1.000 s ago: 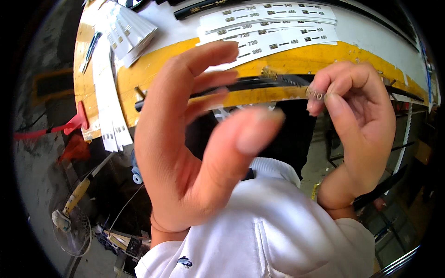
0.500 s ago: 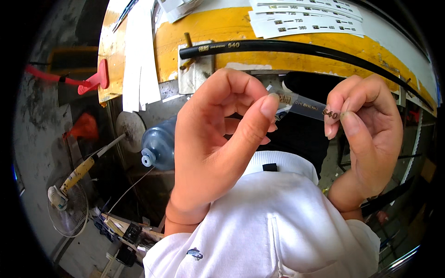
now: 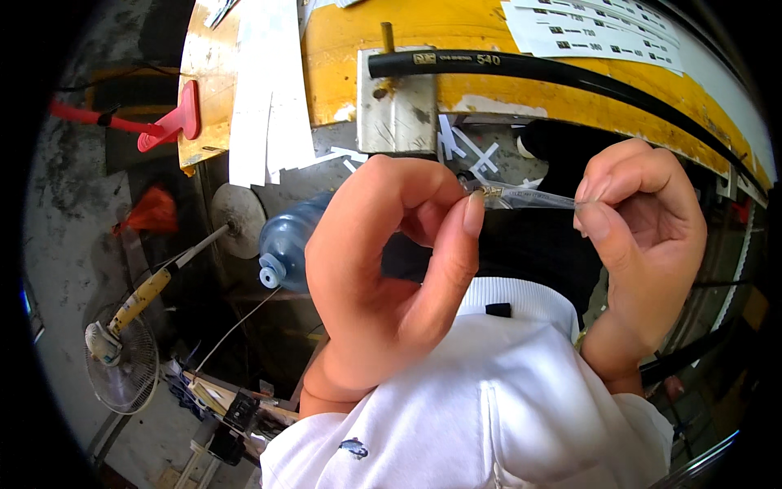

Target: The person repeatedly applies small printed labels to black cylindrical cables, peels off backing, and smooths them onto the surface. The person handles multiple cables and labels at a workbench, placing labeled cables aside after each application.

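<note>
A narrow clear film strip with gold and dark printing point(image 3: 529, 197) is stretched between my two hands, above my lap. My left hand point(image 3: 399, 253) pinches its left end between thumb and forefinger. At the other end, the thumb and fingers of my right hand point(image 3: 643, 216) are closed on it. The strip looks tilted and is seen nearly edge-on. Beyond the hands a long black curved tube point(image 3: 562, 75), with similar gold printing near its left end, lies along the table edge. Its left end rests by a metal block point(image 3: 397, 114) with an upright peg.
The yellow worn table point(image 3: 342, 73) holds white paper strips point(image 3: 265, 106) at left and printed label sheets point(image 3: 599, 33) at right. Paper scraps point(image 3: 468, 151) litter the floor. A blue water bottle point(image 3: 297, 236), a fan point(image 3: 122, 359) and a red-handled object point(image 3: 175, 122) are at left.
The film strip has turned from facing me to nearly edge-on, and my right hand has dipped slightly. The view has shifted, so the tube and block appear farther right.
</note>
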`<action>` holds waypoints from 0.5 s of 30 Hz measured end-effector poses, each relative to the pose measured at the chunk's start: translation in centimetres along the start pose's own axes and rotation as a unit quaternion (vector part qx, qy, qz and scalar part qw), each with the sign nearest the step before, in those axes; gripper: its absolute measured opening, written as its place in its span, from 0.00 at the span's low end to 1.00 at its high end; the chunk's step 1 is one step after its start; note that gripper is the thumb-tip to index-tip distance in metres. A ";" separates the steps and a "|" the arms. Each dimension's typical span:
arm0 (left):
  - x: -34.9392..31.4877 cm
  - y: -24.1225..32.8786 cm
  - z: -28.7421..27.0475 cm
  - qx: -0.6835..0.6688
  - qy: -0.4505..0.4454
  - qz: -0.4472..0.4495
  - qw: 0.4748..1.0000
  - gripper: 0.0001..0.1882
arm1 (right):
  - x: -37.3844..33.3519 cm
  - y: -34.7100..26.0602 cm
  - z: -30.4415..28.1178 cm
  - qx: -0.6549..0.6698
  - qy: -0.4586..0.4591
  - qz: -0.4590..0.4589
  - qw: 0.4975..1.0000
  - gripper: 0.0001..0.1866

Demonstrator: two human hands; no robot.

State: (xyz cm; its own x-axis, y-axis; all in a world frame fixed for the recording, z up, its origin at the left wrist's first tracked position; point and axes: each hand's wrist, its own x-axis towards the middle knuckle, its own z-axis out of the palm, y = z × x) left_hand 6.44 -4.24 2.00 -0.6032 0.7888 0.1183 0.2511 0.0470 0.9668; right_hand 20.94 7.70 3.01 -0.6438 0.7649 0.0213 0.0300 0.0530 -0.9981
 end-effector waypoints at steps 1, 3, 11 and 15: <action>0.4 0.2 0.0 0.003 0.009 0.009 1.000 0.06 | 0.3 0.2 0.2 -0.008 -0.003 -0.021 1.000 0.10; 1.3 -0.5 -0.9 0.051 0.000 0.053 0.997 0.07 | 0.7 0.4 0.9 -0.029 0.007 -0.052 0.998 0.11; 4.9 -1.3 -1.5 0.112 0.035 0.073 0.990 0.07 | 3.4 1.1 3.0 -0.138 0.059 -0.144 0.978 0.14; 6.4 -1.9 -1.3 0.144 0.048 0.061 0.987 0.07 | 4.8 1.9 3.3 -0.220 0.082 -0.165 0.958 0.15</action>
State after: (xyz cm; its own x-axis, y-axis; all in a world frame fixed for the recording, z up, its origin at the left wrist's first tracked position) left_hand 1.12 -0.08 1.26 -0.6203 0.7389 0.2632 0.5217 0.1382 0.8418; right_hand 15.37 9.38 1.07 -0.5454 0.7492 0.3757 0.1883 0.5463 -0.8162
